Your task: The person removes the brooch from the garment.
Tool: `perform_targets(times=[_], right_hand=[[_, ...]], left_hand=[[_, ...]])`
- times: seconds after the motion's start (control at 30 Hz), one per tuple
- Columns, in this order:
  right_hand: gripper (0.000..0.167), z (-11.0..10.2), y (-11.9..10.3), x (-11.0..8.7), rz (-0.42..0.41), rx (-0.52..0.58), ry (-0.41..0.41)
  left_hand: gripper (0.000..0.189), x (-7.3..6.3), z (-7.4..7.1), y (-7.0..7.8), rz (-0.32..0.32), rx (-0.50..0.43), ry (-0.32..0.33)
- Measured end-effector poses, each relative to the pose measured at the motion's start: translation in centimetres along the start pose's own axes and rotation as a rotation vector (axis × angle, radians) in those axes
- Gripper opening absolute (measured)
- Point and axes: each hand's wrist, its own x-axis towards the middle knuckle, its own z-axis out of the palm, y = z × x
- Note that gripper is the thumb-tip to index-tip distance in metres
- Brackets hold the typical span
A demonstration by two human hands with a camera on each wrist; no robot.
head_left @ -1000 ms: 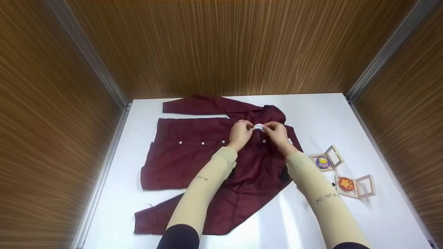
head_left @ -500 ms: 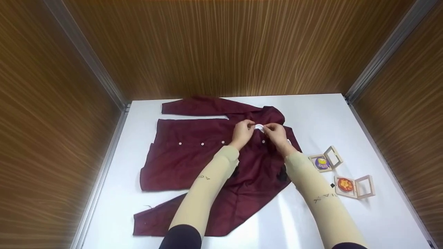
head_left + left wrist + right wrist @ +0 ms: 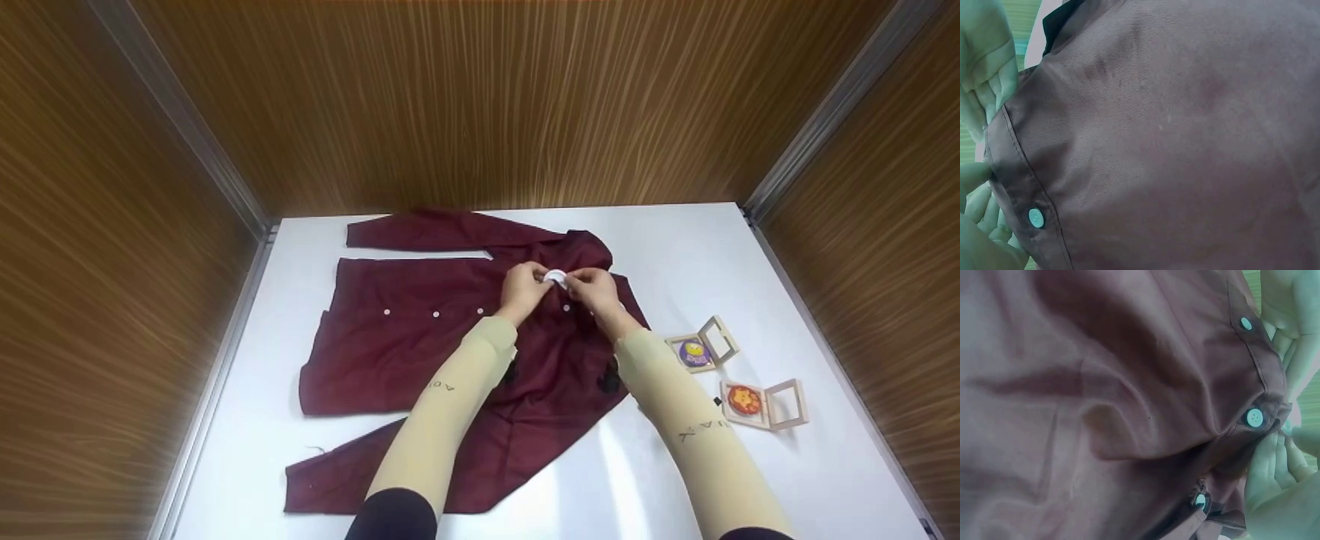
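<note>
A burgundy button-up shirt (image 3: 405,352) lies spread on the white table with its collar end to the right. Near the collar, my left hand (image 3: 523,290) and right hand (image 3: 598,290) face each other and pinch opposite sides of a small white round piece (image 3: 555,276), at the front placket. Its exact kind cannot be made out. Dark fabric crosses its lower edge. In the left wrist view, fingers hold the placket edge beside a white button (image 3: 1036,217). In the right wrist view, fingertips meet at the placket, close to another button (image 3: 1255,417).
Two small open wooden boxes stand to the right of the shirt. One holds a purple and yellow round badge (image 3: 694,352), the other an orange-red one (image 3: 744,400). A small black piece (image 3: 718,401) lies nearby. Wood-grain panels (image 3: 480,105) enclose the white table (image 3: 675,240).
Both hands stay at the same spot on the shirt. The white round piece tilts slightly between the fingertips, and the whole head view has shifted a little.
</note>
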Motion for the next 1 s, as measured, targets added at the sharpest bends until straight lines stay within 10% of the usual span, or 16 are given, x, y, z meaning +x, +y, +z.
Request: perform_targets(times=[1.0], right_hand=[[0.014, 0.77, 0.25, 0.36, 0.031, 0.035, 0.004]], left_hand=[[0.014, -0.12, 0.15, 0.09, -0.019, 0.002, 0.020]])
